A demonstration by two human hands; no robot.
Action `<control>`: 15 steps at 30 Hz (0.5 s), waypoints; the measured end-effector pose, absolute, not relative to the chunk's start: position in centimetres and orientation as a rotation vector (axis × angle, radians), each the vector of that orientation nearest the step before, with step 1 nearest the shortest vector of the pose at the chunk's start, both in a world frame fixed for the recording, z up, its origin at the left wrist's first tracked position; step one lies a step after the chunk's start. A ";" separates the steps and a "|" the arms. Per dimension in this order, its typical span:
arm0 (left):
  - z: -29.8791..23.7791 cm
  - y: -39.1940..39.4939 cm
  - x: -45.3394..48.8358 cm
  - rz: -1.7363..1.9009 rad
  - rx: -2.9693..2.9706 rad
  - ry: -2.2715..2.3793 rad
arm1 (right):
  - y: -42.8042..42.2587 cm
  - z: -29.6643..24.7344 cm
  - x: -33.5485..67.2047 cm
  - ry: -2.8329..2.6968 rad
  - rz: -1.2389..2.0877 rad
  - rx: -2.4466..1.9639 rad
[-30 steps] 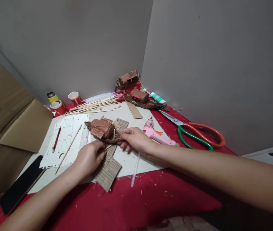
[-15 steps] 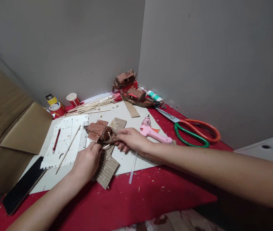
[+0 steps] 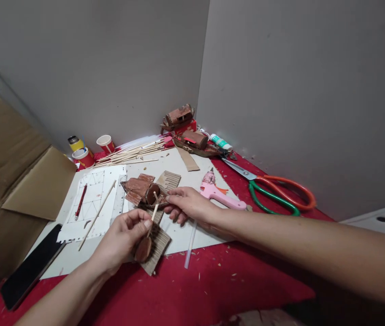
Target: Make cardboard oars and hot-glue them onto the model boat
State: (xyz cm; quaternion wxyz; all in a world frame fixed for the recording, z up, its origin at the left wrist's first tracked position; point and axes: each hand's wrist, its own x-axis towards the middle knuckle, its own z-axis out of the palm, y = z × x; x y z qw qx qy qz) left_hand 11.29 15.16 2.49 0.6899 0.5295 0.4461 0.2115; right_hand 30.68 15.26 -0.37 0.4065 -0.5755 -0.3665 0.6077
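My left hand (image 3: 124,233) pinches a miniature paddle, a thin pale stick with a brown oval blade (image 3: 143,250) at its lower end. The stick's upper end points at the model boat (image 3: 141,190), a brown cardboard hull with a rounded cabin. My right hand (image 3: 185,203) is closed on the boat's near right end, thumb on top and fingers beneath. A short stick rises at that end; I cannot tell whether the paddle touches it. Corrugated cardboard (image 3: 158,246) lies under the boat and the paddle.
Right of the boat lie a pink glue gun (image 3: 213,190), a clear glue stick (image 3: 190,246) and large scissors (image 3: 263,188). Behind are two more model boats (image 3: 192,140) and wooden sticks (image 3: 131,151). A phone (image 3: 32,267), a drawing (image 3: 90,194) and a cardboard box (image 3: 12,181) are left.
My left hand has drawn back from the boat's side and turned, bringing the paddle's brown blade into view. My right hand keeps its hold on the boat. The whole view has shifted slightly.
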 end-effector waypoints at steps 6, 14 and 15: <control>1.6 15.9 12.2 0.499 0.940 1.031 | 14.4 1.5 32.6 -0.934 1.380 -1.512; 1.1 16.1 13.2 0.510 0.966 0.978 | 13.6 2.6 31.8 -1.073 1.428 -1.367; 1.0 16.2 13.3 0.511 0.984 0.970 | 13.7 2.4 31.6 -1.083 1.449 -1.354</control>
